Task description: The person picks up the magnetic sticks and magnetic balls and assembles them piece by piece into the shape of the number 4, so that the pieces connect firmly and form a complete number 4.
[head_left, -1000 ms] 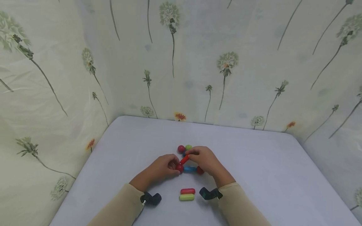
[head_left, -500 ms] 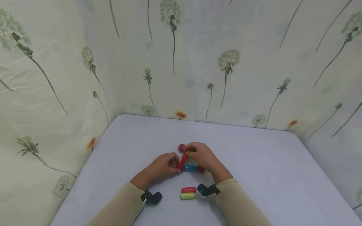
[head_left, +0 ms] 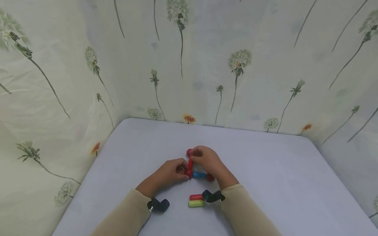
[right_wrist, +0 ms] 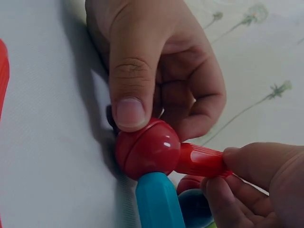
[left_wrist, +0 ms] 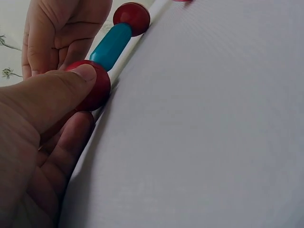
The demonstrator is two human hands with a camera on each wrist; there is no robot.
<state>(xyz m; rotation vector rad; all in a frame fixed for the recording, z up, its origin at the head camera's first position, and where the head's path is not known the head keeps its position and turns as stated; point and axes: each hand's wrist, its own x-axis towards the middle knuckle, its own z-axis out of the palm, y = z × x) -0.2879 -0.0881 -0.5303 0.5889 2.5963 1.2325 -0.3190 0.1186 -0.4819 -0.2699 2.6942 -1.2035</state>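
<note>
Thumb and fingers of my left hand (head_left: 168,172) pinch a red ball (right_wrist: 148,149). A blue rod (left_wrist: 111,46) joins this ball to a second red ball (left_wrist: 132,19), which lies toward the right in the head view. My right hand (head_left: 208,160) pinches the outer end of a red ridged rod (right_wrist: 202,160) between thumb and fingertips. The rod's other end meets the held ball at an angle to the blue rod, pointing away from me.
Beyond my right hand lie another red ball (head_left: 188,152) and a dark blue ball (right_wrist: 195,209), both partly hidden. A pinkish-red rod (head_left: 196,197) and a yellow-green rod (head_left: 196,203) lie side by side nearer me on the white table (head_left: 265,183), below my right wrist's camera.
My right hand has moved left and away from me, swinging the red rod from a slant to nearly straight away. It now covers the green ball. My left hand keeps its grip.
</note>
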